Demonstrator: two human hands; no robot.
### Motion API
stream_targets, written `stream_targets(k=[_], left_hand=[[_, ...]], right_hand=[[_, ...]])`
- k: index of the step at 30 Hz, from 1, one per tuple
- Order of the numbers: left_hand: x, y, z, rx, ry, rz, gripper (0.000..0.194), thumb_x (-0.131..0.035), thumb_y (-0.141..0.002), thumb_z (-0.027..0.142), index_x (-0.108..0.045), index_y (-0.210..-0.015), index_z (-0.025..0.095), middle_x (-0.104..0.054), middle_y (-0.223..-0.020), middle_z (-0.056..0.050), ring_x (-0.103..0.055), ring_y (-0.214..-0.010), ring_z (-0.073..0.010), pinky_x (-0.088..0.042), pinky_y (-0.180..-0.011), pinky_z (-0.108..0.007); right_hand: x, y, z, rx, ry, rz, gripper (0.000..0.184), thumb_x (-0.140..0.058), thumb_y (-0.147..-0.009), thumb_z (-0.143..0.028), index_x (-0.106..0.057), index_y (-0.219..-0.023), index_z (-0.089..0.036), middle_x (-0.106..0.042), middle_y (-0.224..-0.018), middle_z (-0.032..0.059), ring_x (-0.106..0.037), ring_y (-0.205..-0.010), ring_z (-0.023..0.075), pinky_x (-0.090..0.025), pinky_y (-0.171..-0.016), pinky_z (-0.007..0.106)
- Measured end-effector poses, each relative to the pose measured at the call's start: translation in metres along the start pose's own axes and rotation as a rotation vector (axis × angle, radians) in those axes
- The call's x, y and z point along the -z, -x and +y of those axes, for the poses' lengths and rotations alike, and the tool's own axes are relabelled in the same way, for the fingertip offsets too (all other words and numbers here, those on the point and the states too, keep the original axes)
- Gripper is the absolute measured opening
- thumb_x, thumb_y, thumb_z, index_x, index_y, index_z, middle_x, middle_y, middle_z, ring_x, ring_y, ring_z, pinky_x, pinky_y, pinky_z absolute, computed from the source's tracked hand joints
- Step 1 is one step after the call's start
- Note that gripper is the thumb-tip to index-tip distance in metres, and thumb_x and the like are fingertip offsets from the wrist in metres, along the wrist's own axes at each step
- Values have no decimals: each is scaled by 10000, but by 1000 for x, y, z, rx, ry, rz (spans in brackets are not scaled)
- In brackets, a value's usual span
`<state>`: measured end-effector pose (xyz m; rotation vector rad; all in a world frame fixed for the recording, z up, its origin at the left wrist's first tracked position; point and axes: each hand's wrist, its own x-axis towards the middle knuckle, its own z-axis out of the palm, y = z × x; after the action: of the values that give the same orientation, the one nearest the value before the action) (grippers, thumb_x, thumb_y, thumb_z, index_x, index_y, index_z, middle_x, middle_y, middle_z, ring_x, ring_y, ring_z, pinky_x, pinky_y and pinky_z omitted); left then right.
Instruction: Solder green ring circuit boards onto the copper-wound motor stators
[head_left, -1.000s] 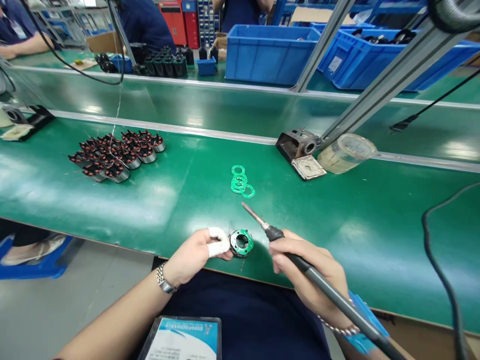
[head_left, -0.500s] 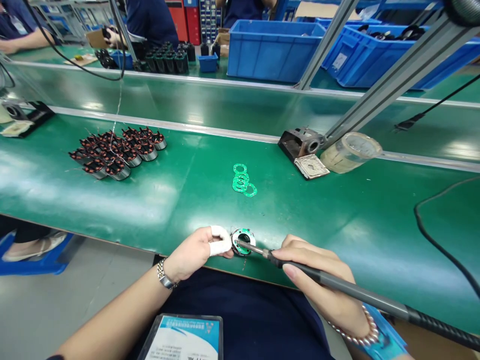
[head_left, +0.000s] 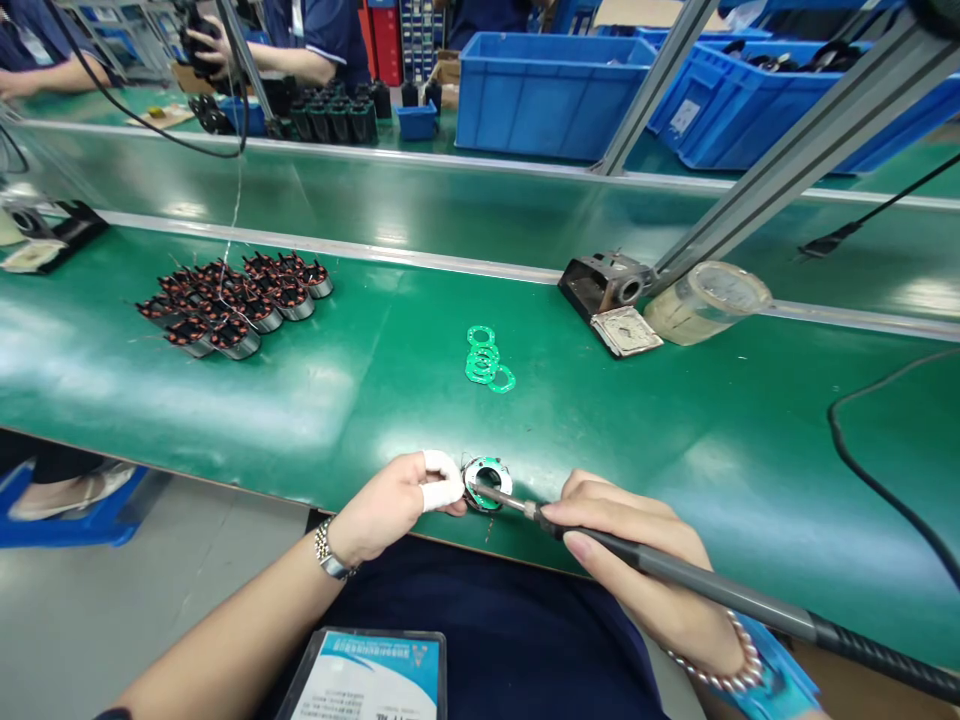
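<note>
My left hand [head_left: 401,500], one fingertip wrapped in white tape, pinches a small round motor stator [head_left: 486,482] with a green ring board on top, at the near edge of the green bench [head_left: 675,440]. In my right hand [head_left: 637,570] I grip a soldering iron [head_left: 675,568] like a pen. Its metal tip touches the green board on the stator. The iron's dark cord runs off to the lower right.
Loose green ring boards [head_left: 486,360] lie mid-bench. A cluster of copper-wound stators [head_left: 232,300] sits at the left. A soldering iron stand [head_left: 607,290], a sponge tray and a tape roll [head_left: 709,300] stand at the back right. Blue bins [head_left: 547,90] and other workers are beyond the conveyor.
My right hand swung the soldering iron down from pointing up and away, and its tip now rests on the stator's board. My left hand has kept its hold.
</note>
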<state>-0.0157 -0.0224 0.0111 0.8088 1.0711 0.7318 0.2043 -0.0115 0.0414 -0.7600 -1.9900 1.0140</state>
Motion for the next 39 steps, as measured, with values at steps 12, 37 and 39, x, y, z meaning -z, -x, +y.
stream_targets(k=[12,37,39], left_hand=[[-1,1,0,-7,-2,13,140,-647,-662,245,-555,-619,149,-594,-640,6,-571,-665,-126,-426,-705,-253],[1,1,-3,-18,-41,12,126,-632,-694,238,-552,-650,151,-600,-655,6,-578,-671,-127,-429,-720,-261],[1,1,-4,-19,-31,15,149,-644,-694,260,-548,-657,151,-600,-653,5,-584,-671,-129,-432,-721,-266]], right_hand=[[8,-5,-3,46,79,60,190,-529,-793,-93,-652,-900,-190,-594,-634,40,-544,-590,152,-470,-520,287],[11,-5,0,102,85,-24,192,-518,-820,-117,-632,-945,-208,-578,-650,43,-542,-632,167,-475,-551,313],[11,-3,2,99,73,23,204,-509,-853,-175,-602,-1027,-222,-585,-650,34,-564,-616,162,-491,-549,307]])
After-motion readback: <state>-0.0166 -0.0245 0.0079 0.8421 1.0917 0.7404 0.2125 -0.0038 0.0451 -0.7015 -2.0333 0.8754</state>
